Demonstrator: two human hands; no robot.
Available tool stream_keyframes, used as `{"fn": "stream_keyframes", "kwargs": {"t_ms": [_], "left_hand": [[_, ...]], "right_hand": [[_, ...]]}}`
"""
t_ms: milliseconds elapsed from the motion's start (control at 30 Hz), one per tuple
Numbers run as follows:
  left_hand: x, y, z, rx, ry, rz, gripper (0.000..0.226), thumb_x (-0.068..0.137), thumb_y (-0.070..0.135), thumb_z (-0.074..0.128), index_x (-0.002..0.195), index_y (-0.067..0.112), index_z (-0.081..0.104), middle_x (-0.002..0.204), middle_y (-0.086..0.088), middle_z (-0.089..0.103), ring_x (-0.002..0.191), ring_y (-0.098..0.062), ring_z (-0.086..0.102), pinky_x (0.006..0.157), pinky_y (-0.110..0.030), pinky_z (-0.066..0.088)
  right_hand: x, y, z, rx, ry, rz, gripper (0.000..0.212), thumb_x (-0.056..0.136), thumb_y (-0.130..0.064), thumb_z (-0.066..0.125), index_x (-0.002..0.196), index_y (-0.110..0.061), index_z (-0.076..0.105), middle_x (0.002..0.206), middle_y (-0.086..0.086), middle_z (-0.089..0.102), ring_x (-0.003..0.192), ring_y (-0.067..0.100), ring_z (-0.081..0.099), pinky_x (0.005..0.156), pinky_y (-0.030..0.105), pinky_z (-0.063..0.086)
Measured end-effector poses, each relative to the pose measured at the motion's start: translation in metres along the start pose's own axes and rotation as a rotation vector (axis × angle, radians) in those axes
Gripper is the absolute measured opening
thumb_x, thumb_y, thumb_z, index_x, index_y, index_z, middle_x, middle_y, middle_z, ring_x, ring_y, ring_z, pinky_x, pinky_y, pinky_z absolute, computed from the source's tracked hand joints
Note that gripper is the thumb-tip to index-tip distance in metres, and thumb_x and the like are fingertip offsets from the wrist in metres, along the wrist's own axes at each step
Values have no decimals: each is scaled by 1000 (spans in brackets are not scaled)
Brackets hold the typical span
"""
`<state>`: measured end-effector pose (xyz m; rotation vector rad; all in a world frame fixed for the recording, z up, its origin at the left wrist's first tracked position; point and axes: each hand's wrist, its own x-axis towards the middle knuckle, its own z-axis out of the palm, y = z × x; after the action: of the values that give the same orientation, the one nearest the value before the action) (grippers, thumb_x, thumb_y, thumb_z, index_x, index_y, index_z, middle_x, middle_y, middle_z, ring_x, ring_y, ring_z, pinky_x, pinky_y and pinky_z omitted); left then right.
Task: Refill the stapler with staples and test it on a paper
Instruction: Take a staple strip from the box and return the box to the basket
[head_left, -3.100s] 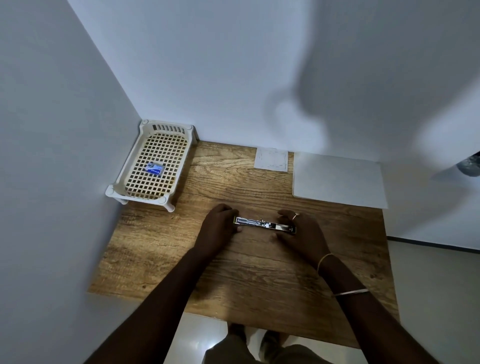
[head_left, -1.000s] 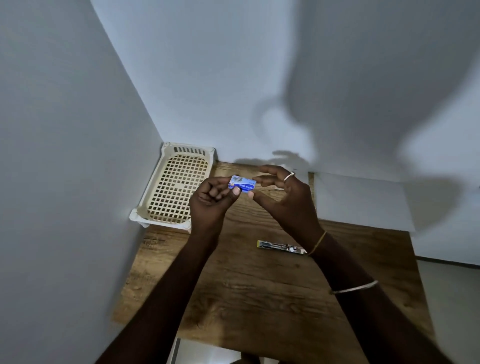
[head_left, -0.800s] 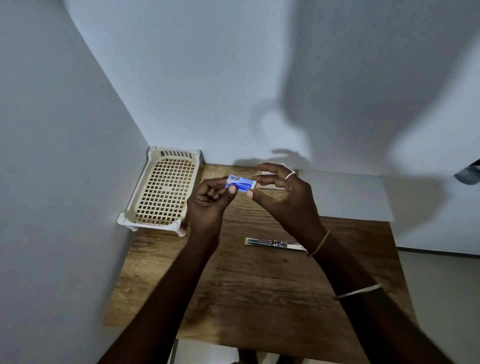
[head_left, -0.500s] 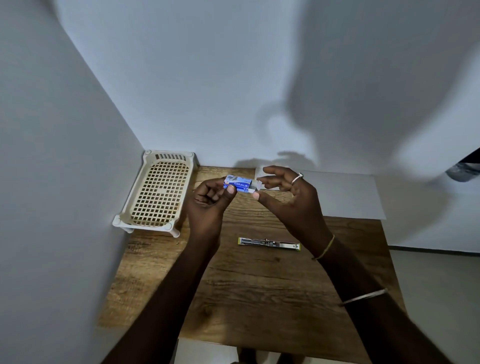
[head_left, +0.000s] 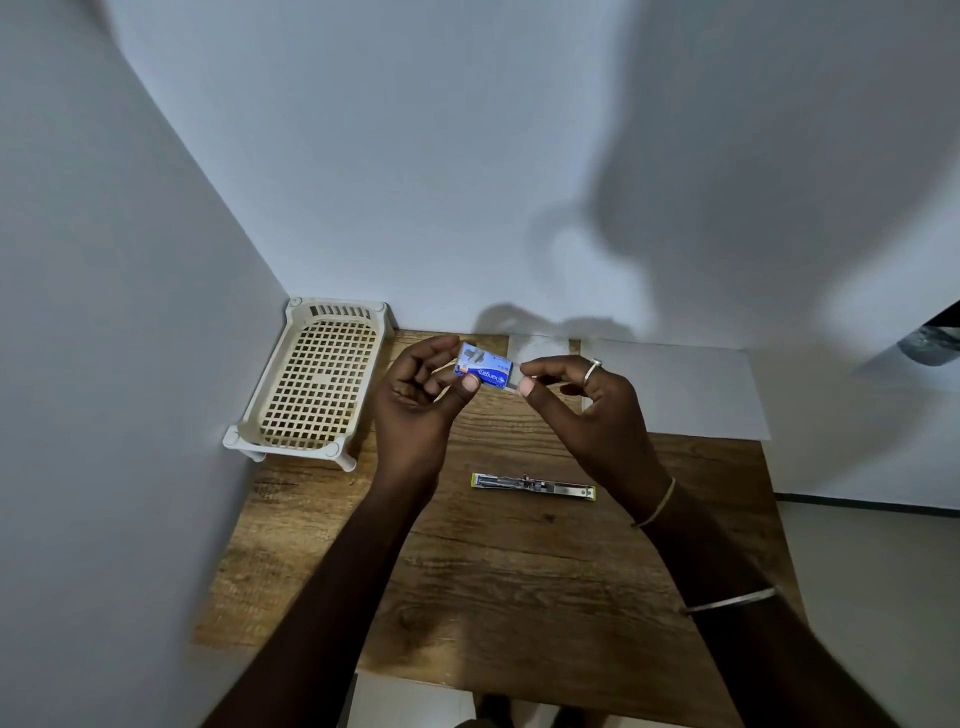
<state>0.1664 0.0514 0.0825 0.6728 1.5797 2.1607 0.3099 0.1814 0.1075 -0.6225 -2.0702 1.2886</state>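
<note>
A small blue staple box (head_left: 483, 372) is held above the back of the wooden table (head_left: 519, 571). My left hand (head_left: 415, 400) grips its left end between thumb and fingers. My right hand (head_left: 587, 410) pinches the pale inner tray that sticks out at the box's right end. The stapler (head_left: 532, 486) lies opened out flat on the table below my hands, its metal rail facing up, touched by neither hand. A large white paper (head_left: 685, 389) lies at the back right, with a small white slip (head_left: 543, 345) beside it, partly hidden by my right hand.
A cream plastic lattice basket (head_left: 317, 384) stands at the back left corner against the walls. White walls close the table on the left and back. The floor shows to the right and below the table's front edge.
The stapler was set down open on the table and the staple box came out of the basket. In the last second my right fingers moved onto the box's right end, where the inner tray shows.
</note>
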Motion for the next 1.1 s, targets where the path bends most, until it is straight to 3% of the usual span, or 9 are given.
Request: {"fn": "stream_keyframes", "kwargs": {"t_ms": [100, 200, 333, 467, 567, 733, 867, 1100], "left_hand": [[0, 0, 2, 21, -21, 17, 42, 82, -7, 77, 122, 1, 64, 119, -8, 73, 109, -12, 70, 86, -27, 57], [0, -1, 3, 24, -40, 26, 41, 82, -8, 76, 121, 1, 64, 116, 0, 75, 108, -11, 71, 85, -25, 57], [0, -2, 3, -12, -43, 4, 39, 83, -3, 78, 120, 5, 66, 117, 2, 75, 107, -17, 71, 86, -35, 59], [1, -4, 3, -57, -37, -26, 38, 82, 0, 78, 118, 8, 69, 119, -6, 74, 105, -25, 71, 86, -39, 59], [0, -5, 4, -91, -41, -50, 37, 83, -4, 76, 115, 14, 71, 118, -8, 75, 103, -22, 72, 84, -37, 59], [-3, -4, 7, -147, -34, -98, 37, 82, -4, 74, 110, 21, 75, 113, -3, 76, 100, -19, 73, 83, -34, 60], [-5, -3, 6, -172, -27, -128, 37, 80, -2, 77, 107, 24, 77, 106, 0, 77, 97, -18, 74, 82, -33, 60], [-9, -4, 3, -184, -24, -158, 34, 79, 4, 76, 110, 17, 73, 110, -3, 77, 100, -19, 74, 84, -34, 61]], "right_hand": [[1, 2, 1, -16, 33, -8, 11, 90, -19, 75, 100, -19, 78, 100, -14, 76, 97, 8, 69, 84, 33, 54], [2, 3, 0, -44, 40, -45, 11, 88, -17, 76, 99, -17, 78, 98, -11, 76, 94, 6, 70, 81, 23, 53], [3, 4, -1, -82, 31, -85, 12, 87, -14, 77, 97, -19, 78, 96, -11, 76, 91, 8, 70, 79, 12, 46], [4, 2, -3, -178, -4, -105, 14, 86, -15, 77, 98, -22, 77, 95, -12, 75, 86, 8, 69, 76, 23, 50], [5, -1, -6, -307, -33, -160, 16, 85, -19, 76, 100, -24, 77, 95, -12, 75, 82, 7, 67, 75, 31, 53], [11, -8, -11, -573, -99, -281, 21, 87, -24, 72, 107, -27, 77, 95, -8, 74, 83, 15, 65, 69, 32, 51], [15, -12, -12, -650, -181, -267, 20, 89, -31, 68, 106, -33, 77, 93, -10, 72, 84, 15, 64, 66, 30, 46], [21, -13, -14, -731, -288, -288, 15, 87, -38, 69, 100, -31, 75, 96, -9, 71, 89, 17, 64, 67, 30, 45]]}}
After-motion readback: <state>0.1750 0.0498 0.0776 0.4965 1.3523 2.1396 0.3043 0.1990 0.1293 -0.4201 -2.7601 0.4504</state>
